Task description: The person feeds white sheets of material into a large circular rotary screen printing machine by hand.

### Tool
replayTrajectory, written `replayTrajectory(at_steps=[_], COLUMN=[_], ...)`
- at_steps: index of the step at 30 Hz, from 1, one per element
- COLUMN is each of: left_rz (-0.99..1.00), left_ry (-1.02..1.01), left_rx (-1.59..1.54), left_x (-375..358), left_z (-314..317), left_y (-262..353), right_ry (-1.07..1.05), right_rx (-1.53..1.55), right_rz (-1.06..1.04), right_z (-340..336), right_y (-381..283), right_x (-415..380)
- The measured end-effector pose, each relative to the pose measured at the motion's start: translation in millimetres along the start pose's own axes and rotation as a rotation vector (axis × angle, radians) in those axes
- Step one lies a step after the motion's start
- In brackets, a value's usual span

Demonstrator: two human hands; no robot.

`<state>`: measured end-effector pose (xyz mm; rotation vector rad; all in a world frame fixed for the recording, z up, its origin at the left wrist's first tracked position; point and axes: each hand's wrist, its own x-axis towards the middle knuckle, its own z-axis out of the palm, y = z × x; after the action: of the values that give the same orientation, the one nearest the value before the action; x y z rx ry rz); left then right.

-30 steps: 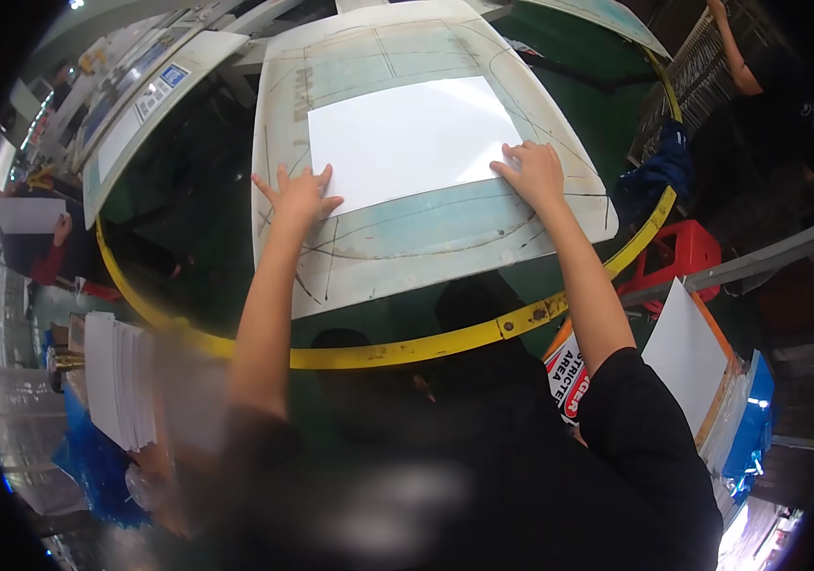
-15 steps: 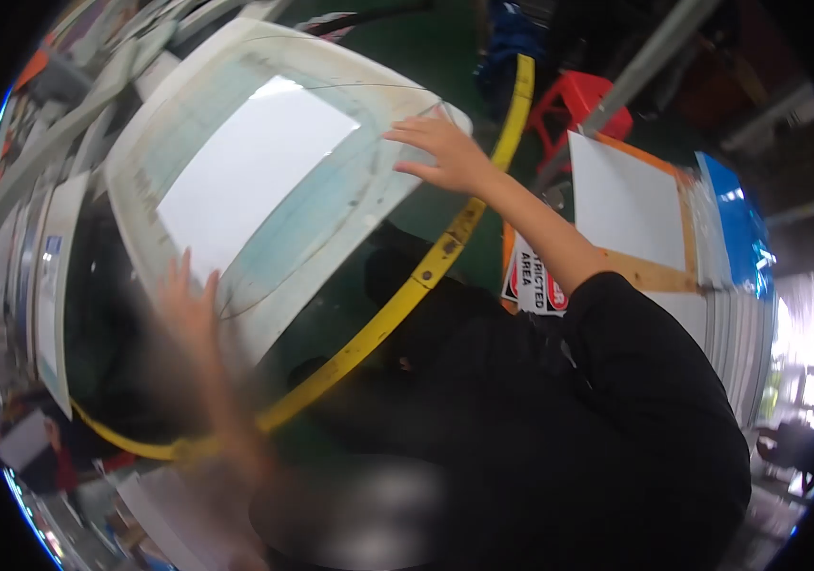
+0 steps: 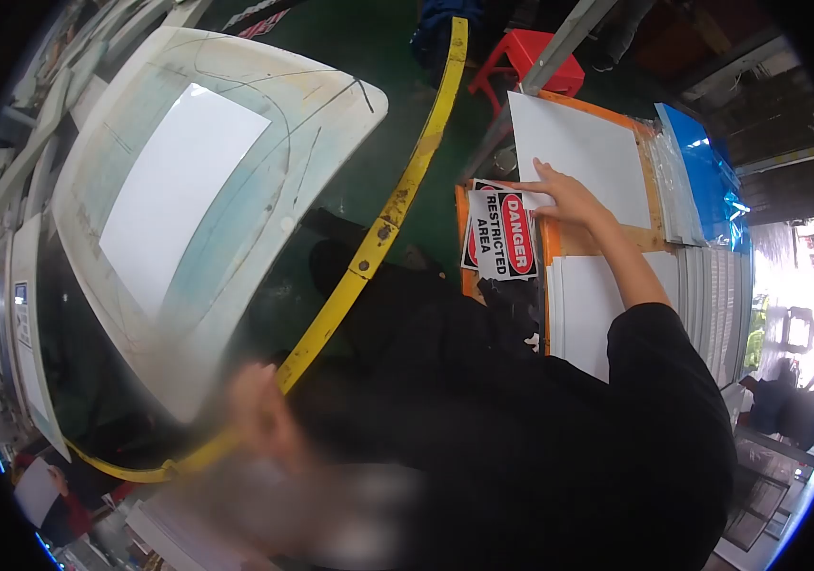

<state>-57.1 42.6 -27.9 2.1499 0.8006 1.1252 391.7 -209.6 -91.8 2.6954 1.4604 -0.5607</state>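
My right hand [image 3: 571, 200] reaches to the stack on the right, its fingers spread. Its fingertips lie at the edge of a "DANGER RESTRICTED AREA" sign [image 3: 502, 238], next to a white sheet [image 3: 583, 147]. More of these signs peek out under the top one. My left hand [image 3: 269, 414], smeared by motion, is low beside a curved yellow bar [image 3: 359, 266]; its fingers cannot be made out. Left of the bar, a white rectangular sheet [image 3: 174, 171] rests on a worn, pale blue and white rounded board [image 3: 264, 238].
A red plastic stool [image 3: 531, 62] stands behind the stack. Blue plastic-wrapped material [image 3: 697, 171] and stacked white panels [image 3: 707, 295] are at the right. Upright panels [image 3: 31, 333] line the left. Another person's hand [image 3: 59, 481] holds a white sheet at lower left.
My right hand has left the rounded board and moved right to the signs. My left hand has drawn back from the white sheet toward my body. The view has shifted right.
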Motion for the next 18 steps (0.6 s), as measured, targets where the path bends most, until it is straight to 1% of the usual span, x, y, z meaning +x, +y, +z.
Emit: replayTrajectory(at_steps=[1,4,7,10,13,17,18], left_rz=[0.011,0.043,0.049,0.025,0.019,-0.005,-0.104], left_ry=[-0.004,-0.033,-0.058,-0.093,-0.166,-0.331,-0.394], left_rx=[-0.021,-0.037,-0.079,-0.162,-0.244,-0.337,-0.388], left_x=[2,7,7,6,8,19,21], left_z=[3,9,14,20,26,40,44], left_y=[3,12,19,27,36,57,67], right_ry=[0.001,0.162,0.207,0.709,1.095,1.327,1.378], right_rx=[-0.002,0.077,0.146,0.072,-0.012,-0.161,-0.182], right_rz=[-0.013,-0.065,0.126,0.080,0.032,-0.001,-0.014], right_z=[3,-7,-15,-5,-20,-71,-81], right_y=[4,-6,-15,-9,-9,-42,-55], right_x=[-1,-16,-31,-46,-66,-100,-108])
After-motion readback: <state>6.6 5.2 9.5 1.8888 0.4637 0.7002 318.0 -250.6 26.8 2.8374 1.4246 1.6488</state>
